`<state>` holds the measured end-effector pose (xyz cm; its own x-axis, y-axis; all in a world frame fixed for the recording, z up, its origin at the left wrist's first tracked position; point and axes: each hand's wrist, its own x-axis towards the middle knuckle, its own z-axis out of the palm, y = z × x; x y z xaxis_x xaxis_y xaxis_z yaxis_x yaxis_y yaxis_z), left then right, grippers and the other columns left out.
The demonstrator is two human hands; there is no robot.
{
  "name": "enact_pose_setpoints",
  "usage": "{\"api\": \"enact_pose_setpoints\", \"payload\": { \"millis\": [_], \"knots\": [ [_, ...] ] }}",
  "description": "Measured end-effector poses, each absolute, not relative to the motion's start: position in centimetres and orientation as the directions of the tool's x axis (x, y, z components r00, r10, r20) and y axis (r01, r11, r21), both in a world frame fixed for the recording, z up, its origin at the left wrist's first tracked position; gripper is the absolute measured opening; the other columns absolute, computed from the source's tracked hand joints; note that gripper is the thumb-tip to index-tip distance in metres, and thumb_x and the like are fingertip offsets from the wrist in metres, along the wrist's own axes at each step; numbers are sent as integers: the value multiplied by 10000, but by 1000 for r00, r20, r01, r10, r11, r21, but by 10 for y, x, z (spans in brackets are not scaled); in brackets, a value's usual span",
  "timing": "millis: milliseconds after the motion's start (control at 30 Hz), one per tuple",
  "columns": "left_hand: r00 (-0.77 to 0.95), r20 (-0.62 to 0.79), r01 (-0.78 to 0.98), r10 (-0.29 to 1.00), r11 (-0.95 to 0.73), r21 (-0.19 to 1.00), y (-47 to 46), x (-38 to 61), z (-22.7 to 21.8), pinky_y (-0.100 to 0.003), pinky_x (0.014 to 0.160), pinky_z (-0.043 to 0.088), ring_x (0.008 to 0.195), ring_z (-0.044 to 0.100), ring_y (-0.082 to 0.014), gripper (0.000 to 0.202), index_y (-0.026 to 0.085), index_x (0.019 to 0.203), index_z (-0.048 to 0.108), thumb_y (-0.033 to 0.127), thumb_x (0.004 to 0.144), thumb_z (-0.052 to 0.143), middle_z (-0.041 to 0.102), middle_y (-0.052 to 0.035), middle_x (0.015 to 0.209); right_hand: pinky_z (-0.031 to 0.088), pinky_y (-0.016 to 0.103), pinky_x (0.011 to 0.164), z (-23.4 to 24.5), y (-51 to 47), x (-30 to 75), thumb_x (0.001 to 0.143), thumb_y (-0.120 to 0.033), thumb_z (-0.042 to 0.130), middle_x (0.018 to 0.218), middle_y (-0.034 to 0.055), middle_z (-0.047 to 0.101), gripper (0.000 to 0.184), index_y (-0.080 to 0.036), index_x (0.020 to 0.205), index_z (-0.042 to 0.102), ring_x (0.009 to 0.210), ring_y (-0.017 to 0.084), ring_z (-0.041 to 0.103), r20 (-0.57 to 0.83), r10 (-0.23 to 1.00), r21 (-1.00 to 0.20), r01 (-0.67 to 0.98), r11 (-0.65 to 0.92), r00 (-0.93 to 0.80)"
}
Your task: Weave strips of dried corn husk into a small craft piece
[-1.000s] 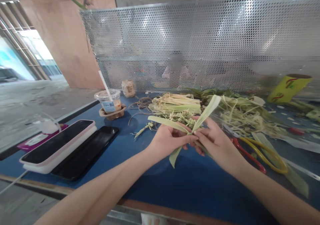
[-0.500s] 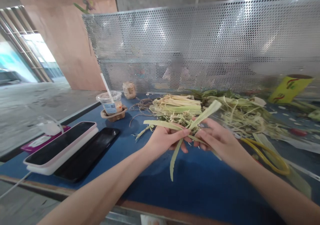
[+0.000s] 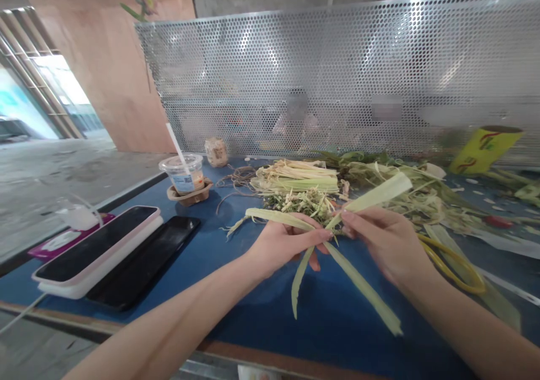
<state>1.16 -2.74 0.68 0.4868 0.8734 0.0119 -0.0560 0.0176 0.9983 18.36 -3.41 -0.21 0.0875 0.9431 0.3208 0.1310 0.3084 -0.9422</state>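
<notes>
My left hand (image 3: 291, 242) pinches several crossing strips of pale green leaf, like corn husk, where they meet. One leaf strip (image 3: 365, 287) slants down to the right and another hangs down toward me. My right hand (image 3: 382, 239) grips the wide upper strip (image 3: 382, 192) near its lower part, thumb against fingers. Just behind the hands lies a heap of small green knotted pieces (image 3: 301, 202). Beyond it rests a bundle of pale husk strips (image 3: 299, 174).
A lidded cup with a straw (image 3: 183, 174) stands at the left in a cardboard holder. Two phones (image 3: 147, 262) lie nearer. Yellow-handled scissors (image 3: 455, 267) are at the right, by loose leaves (image 3: 422, 194). A perforated metal screen (image 3: 337, 76) borders the table's back.
My right hand has moved right and up onto the wide strip, which now leans further right. The strip slanting down to the right now shows fully. My left hand keeps its pinch.
</notes>
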Motion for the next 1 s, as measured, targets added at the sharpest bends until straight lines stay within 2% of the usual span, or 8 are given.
{"api": "enact_pose_setpoints", "payload": {
  "millis": [200, 400, 467, 567, 667, 833, 933, 1000],
  "knots": [
    [460, -21, -82, 888, 66, 994, -26, 6, 8, -149, 340, 209, 453, 593, -93, 280, 119, 748, 583, 397, 726, 603, 654, -44, 666, 456, 276, 595, 6, -35, 183, 760, -441, 550, 718, 27, 595, 265, -181, 777, 600, 657, 141, 550, 224, 947, -967, 64, 245, -232],
    [420, 37, -113, 907, 12, 994, -24, 5, 8, -153, 334, 216, 425, 580, -105, 271, 131, 766, 550, 325, 644, 695, 622, -2, 540, 478, 262, 580, 11, -42, 181, 716, -335, 618, 690, -10, 583, 273, -216, 936, 507, 610, 129, 572, 207, 927, -887, 338, 313, -313],
    [370, 58, -151, 927, -1, 989, -24, 5, 8, -153, 340, 239, 496, 621, -126, 257, 142, 778, 543, 340, 673, 669, 659, -20, 640, 494, 282, 595, 6, -42, 182, 740, -316, 588, 718, 1, 579, 282, -223, 984, 480, 639, 144, 583, 339, 909, -787, 457, 415, -241],
    [352, 15, -181, 936, 53, 982, -24, 6, 7, -151, 358, 267, 591, 651, -146, 251, 154, 805, 546, 358, 697, 643, 675, -36, 740, 496, 324, 706, -4, -42, 182, 781, -207, 530, 966, 68, 558, 292, -245, 1063, 468, 847, 184, 587, 631, 744, -467, 659, 590, -219],
    [371, -14, -195, 928, 93, 976, -25, 8, 7, -150, 370, 288, 533, 605, -95, 241, 143, 802, 570, 362, 715, 621, 654, -23, 705, 485, 360, 720, -10, -45, 178, 799, -163, 481, 1150, 78, 476, 355, -331, 1111, 511, 968, 231, 553, 707, 624, -193, 759, 621, -331],
    [367, 45, -167, 929, 18, 986, -28, 10, 9, -151, 373, 309, 418, 470, -39, 223, 132, 797, 547, 340, 737, 600, 617, 1, 593, 487, 353, 634, -3, -52, 175, 738, -331, 564, 991, 79, 541, 264, -275, 996, 559, 839, 242, 580, 672, 705, -353, 739, 574, -227],
    [405, 92, -109, 910, -52, 993, -31, 10, 10, -159, 365, 292, 388, 471, -46, 218, 139, 809, 522, 319, 728, 615, 639, -13, 575, 465, 336, 699, 5, -49, 183, 770, -301, 511, 942, 77, 533, 134, -230, 884, 506, 861, 215, 550, 689, 695, -448, 634, 631, -204],
    [436, 101, -84, 894, -72, 994, -32, 11, 10, -165, 365, 295, 360, 456, -37, 224, 128, 796, 529, 326, 731, 612, 648, -27, 583, 453, 303, 638, 9, -45, 186, 824, -328, 434, 802, 48, 541, 125, -217, 839, 487, 735, 175, 541, 590, 780, -587, 552, 593, -209]
  ]
}}
